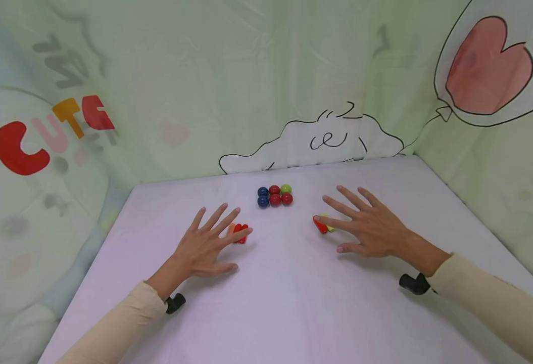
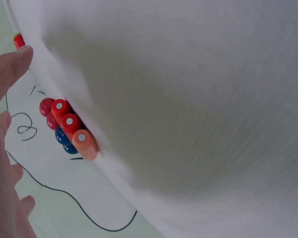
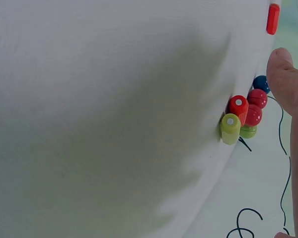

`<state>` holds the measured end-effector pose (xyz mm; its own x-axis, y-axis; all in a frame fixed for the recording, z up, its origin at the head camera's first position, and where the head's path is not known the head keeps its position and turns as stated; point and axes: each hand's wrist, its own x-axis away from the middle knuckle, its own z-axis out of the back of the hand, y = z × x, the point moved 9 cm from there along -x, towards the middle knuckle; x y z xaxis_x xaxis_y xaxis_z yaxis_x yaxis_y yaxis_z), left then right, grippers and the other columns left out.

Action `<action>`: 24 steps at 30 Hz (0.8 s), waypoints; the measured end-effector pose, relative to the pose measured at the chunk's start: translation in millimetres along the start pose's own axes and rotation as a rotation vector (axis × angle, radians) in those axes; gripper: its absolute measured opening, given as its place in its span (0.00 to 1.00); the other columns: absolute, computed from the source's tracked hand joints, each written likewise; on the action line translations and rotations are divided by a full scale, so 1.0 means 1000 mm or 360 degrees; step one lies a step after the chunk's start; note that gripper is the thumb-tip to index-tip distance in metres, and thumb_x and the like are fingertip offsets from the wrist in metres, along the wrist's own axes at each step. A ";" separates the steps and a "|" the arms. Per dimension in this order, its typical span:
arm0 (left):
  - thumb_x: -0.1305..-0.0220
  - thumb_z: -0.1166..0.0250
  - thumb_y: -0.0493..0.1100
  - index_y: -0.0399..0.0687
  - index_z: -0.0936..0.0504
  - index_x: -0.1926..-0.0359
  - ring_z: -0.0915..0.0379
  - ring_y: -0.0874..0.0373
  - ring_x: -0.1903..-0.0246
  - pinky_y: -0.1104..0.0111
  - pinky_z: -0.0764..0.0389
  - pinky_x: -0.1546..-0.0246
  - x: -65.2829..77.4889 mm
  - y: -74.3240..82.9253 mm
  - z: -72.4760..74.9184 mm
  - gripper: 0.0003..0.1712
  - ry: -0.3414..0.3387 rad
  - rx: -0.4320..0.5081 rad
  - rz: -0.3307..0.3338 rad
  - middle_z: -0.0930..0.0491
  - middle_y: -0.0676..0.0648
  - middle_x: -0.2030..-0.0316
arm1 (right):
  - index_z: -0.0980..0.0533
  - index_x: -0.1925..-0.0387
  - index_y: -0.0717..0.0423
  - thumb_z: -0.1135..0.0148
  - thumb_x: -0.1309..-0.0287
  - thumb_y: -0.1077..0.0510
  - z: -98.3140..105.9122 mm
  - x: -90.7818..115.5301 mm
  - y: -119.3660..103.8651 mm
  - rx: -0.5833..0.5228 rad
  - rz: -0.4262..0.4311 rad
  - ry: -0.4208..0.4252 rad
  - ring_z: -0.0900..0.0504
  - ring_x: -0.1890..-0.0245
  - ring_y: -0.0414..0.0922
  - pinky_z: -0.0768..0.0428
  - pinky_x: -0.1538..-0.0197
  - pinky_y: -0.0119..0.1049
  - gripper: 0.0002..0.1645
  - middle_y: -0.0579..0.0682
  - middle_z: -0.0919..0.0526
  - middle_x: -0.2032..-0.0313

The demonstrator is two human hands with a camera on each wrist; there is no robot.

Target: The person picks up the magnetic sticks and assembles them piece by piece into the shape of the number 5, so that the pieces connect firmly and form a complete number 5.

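My left hand [image 1: 202,250] is spread, palm down, above the table at left, its fingers straight. Under its index finger lie two red pegs [image 1: 240,237] beside an orange peg [image 2: 86,146], partly covered in the head view. My right hand [image 1: 377,230] is likewise spread at right, holding nothing. Close by its index finger are a red peg [image 3: 238,106] and a yellow-green peg [image 3: 230,130]. Between and beyond the hands, several small balls stand in two rows: blue balls [image 1: 263,201], red balls [image 1: 275,200] and a green ball [image 1: 286,188].
A pale cloth covers the table [image 1: 284,303]. Printed curtains [image 1: 248,76] rise along its back and both sides, with coloured letters at left and a heart balloon [image 1: 489,71] at right. A black wrist camera [image 1: 414,284] hangs under the right cuff, another [image 1: 175,303] under the left.
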<state>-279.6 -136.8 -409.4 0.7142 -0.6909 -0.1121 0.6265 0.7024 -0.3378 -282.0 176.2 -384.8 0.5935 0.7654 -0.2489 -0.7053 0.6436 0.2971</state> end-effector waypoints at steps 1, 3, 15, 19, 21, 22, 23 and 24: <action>0.42 0.49 0.82 0.78 0.50 0.21 0.73 0.44 0.20 0.34 0.57 0.28 0.000 0.000 0.000 0.51 0.0005 0.0006 -0.0003 0.64 0.50 0.18 | 0.35 0.26 0.31 0.37 0.47 0.24 0.000 0.000 0.000 -0.0001 0.0005 0.0007 0.56 0.22 0.63 0.50 0.28 0.69 0.48 0.52 0.46 0.21; 0.42 0.48 0.81 0.78 0.50 0.21 0.72 0.44 0.20 0.34 0.57 0.28 0.001 -0.001 0.001 0.51 0.0013 0.0007 -0.0004 0.64 0.50 0.18 | 0.35 0.26 0.31 0.37 0.47 0.24 0.000 0.000 -0.001 0.0000 0.0011 0.0015 0.55 0.22 0.63 0.49 0.29 0.69 0.48 0.52 0.46 0.21; 0.40 0.47 0.79 0.76 0.47 0.21 0.67 0.43 0.20 0.35 0.51 0.29 0.006 -0.006 -0.001 0.49 0.0009 0.0065 0.0043 0.61 0.50 0.18 | 0.40 0.24 0.30 0.37 0.47 0.25 -0.002 -0.011 -0.006 -0.0068 0.0009 0.0099 0.53 0.23 0.64 0.45 0.29 0.68 0.51 0.54 0.45 0.22; 0.40 0.45 0.78 0.76 0.49 0.21 0.67 0.44 0.20 0.35 0.51 0.29 0.002 -0.011 0.001 0.50 0.0012 0.0106 0.0072 0.60 0.50 0.18 | 0.42 0.22 0.30 0.35 0.47 0.27 -0.002 -0.020 0.000 -0.0091 -0.0049 0.0103 0.52 0.23 0.64 0.44 0.30 0.68 0.53 0.55 0.45 0.22; 0.40 0.45 0.78 0.76 0.50 0.20 0.67 0.44 0.20 0.35 0.50 0.29 -0.002 -0.014 0.001 0.51 0.0018 0.0120 0.0095 0.60 0.50 0.19 | 0.42 0.22 0.31 0.35 0.47 0.28 -0.001 -0.023 0.004 -0.0095 -0.0081 0.0108 0.51 0.23 0.64 0.44 0.30 0.68 0.53 0.56 0.44 0.22; 0.40 0.44 0.78 0.75 0.51 0.20 0.67 0.44 0.20 0.35 0.50 0.29 -0.004 -0.016 0.002 0.51 0.0021 0.0129 0.0108 0.60 0.50 0.19 | 0.42 0.22 0.32 0.35 0.47 0.28 0.000 -0.025 0.006 -0.0102 -0.0095 0.0112 0.51 0.23 0.64 0.44 0.29 0.68 0.53 0.56 0.44 0.22; 0.41 0.44 0.78 0.75 0.51 0.20 0.67 0.44 0.20 0.35 0.49 0.29 -0.006 -0.017 0.002 0.51 0.0027 0.0140 0.0123 0.59 0.50 0.19 | 0.41 0.23 0.33 0.35 0.46 0.29 0.002 -0.028 0.008 -0.0109 -0.0106 0.0118 0.51 0.23 0.64 0.44 0.29 0.67 0.52 0.56 0.44 0.22; 0.41 0.44 0.78 0.75 0.51 0.20 0.66 0.44 0.20 0.35 0.48 0.30 -0.008 -0.019 0.002 0.52 0.0026 0.0150 0.0137 0.59 0.50 0.19 | 0.41 0.23 0.34 0.35 0.46 0.29 0.002 -0.030 0.009 -0.0113 -0.0115 0.0118 0.51 0.23 0.64 0.44 0.29 0.67 0.52 0.56 0.44 0.22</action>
<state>-296.2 -144.2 -400.7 0.7617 -0.6297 -0.1525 0.5904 0.7716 -0.2369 -305.0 159.4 -372.5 0.6155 0.7131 -0.3356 -0.6889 0.6937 0.2104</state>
